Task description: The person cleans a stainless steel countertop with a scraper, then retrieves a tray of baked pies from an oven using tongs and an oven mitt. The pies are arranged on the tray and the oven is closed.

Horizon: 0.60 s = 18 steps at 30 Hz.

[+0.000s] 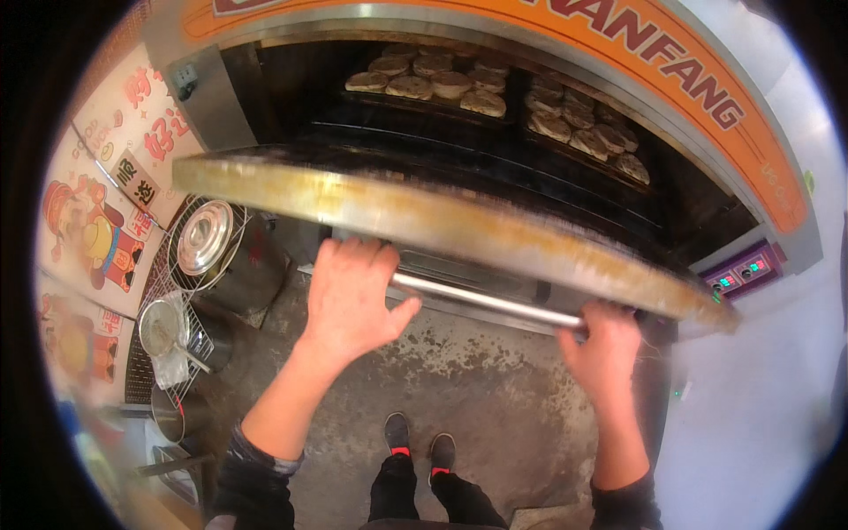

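Both my hands are at the metal handle bar [490, 303] of a wide oven door [424, 215], which hangs partly open and tilted across the oven mouth. My left hand [349, 296] has its fingers curled over the bar's left part, the thumb sticking out to the right. Around the bar's right end my right hand [605, 340] is closed. Beyond the door, inside the oven, several browned flat breads [450, 86] lie on a dark tray at left. More flat breads [587, 128] lie on a second tray to the right.
A lidded steel pot [206, 238] stands at the left beside a wire rack, with a smaller pot [163, 327] nearer me. A lit control panel [742, 274] sits at the oven's right. My shoes [397, 430] are on the stained concrete floor [495, 389].
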Each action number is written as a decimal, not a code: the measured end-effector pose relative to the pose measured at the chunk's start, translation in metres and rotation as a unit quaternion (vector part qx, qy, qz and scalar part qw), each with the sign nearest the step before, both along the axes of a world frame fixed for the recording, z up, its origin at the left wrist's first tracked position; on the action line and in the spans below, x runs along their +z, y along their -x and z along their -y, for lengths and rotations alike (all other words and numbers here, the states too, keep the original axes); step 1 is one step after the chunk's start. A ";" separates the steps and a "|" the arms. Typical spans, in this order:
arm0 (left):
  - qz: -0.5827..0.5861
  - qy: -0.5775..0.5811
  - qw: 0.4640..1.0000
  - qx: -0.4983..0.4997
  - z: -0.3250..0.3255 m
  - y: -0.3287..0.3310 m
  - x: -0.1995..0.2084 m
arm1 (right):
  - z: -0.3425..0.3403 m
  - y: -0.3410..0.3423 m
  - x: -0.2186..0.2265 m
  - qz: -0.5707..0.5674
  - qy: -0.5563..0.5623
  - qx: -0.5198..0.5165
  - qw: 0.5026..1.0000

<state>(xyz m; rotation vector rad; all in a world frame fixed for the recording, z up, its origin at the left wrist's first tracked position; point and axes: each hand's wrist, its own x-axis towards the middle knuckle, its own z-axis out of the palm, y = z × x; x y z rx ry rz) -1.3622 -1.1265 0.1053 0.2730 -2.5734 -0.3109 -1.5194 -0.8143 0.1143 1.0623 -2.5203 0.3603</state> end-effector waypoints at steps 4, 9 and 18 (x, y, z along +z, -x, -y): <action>0.013 -0.017 1.000 0.003 -0.012 -0.013 -0.038 | -0.009 -0.014 -0.040 0.073 0.002 0.020 0.997; -0.002 -0.044 0.999 0.008 -0.019 -0.017 -0.050 | -0.008 -0.013 -0.044 0.061 0.024 0.015 0.998; -0.080 -0.027 0.996 0.028 -0.008 -0.045 -0.004 | 0.012 0.044 0.055 0.006 0.057 -0.035 0.998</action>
